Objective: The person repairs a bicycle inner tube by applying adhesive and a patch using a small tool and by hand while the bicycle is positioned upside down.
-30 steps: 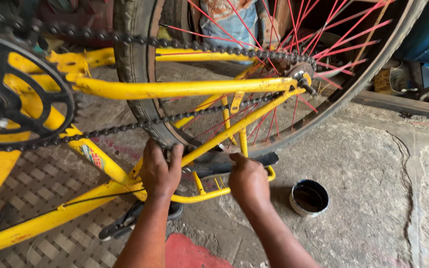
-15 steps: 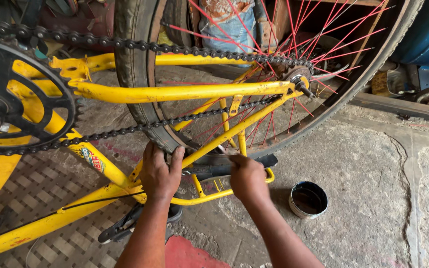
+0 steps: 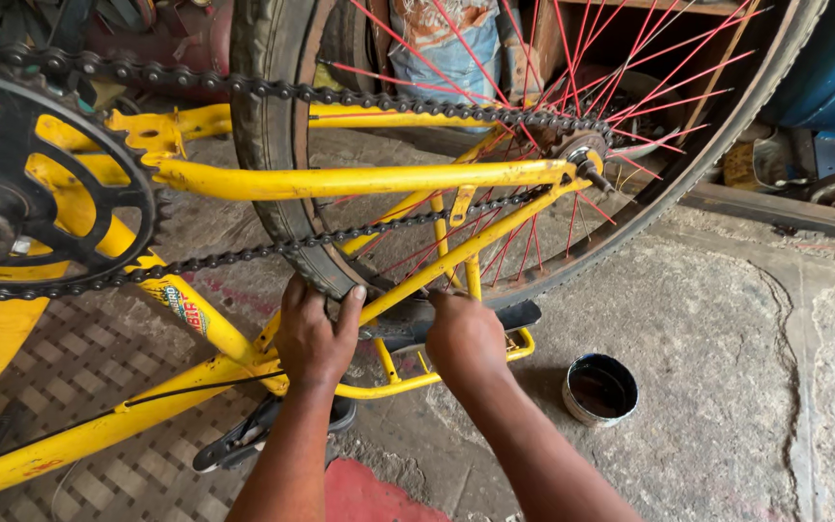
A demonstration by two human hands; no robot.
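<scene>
An upside-down yellow bicycle frame (image 3: 359, 180) fills the view, with its black chain (image 3: 244, 89) running from the chainring (image 3: 21, 203) at the left to the rear hub (image 3: 582, 155). The rear wheel has a black tyre (image 3: 273, 145) and red spokes. My left hand (image 3: 313, 333) presses on the tyre where it meets the frame's lower stay. My right hand (image 3: 461, 338) is closed around something by the black rear carrier (image 3: 504, 317); what it holds is hidden.
A small round tin (image 3: 599, 389) with dark contents sits on the concrete floor to the right of my hands. The black saddle (image 3: 253, 435) rests on the ground below. Blue machinery (image 3: 823, 87) stands at the far right. A patterned mat lies at the left.
Both hands stay at the same spot on the tyre and frame. The view has shifted slightly; nothing else has visibly moved.
</scene>
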